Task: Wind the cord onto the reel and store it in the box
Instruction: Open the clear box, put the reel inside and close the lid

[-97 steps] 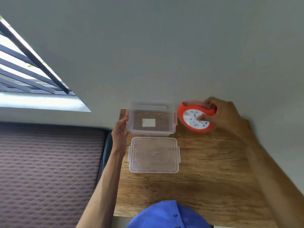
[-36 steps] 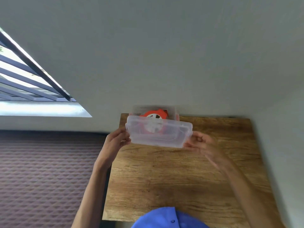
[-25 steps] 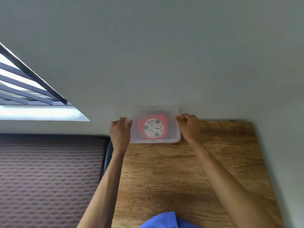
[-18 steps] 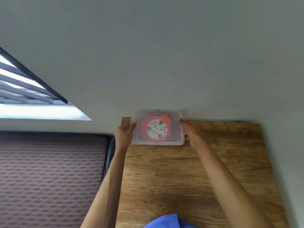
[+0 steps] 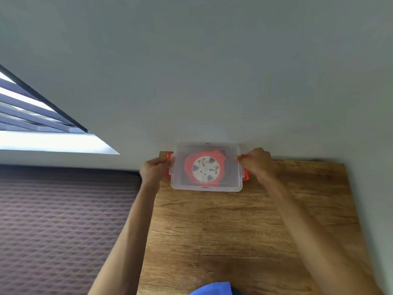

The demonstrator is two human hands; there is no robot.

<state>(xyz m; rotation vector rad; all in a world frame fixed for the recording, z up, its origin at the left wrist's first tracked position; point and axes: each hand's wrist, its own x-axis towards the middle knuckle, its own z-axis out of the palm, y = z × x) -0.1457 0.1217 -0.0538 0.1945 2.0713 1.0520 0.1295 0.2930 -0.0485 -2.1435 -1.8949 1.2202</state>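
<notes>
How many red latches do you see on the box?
2: one latch on the box's left side by the left hand, one latch on its right side by the right hand. Hands partly cover both.

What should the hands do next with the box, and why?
Probably press the red clips shut. The lid already covers the box with the reel inside, and the left hand and right hand grip the clips at both ends.

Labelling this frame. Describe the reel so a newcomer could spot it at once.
Find the wooden table; at its far edge, against the wall, sits a clear box, a hand at each end. The reel lies inside under the lid: round, red rim, white face.
</notes>
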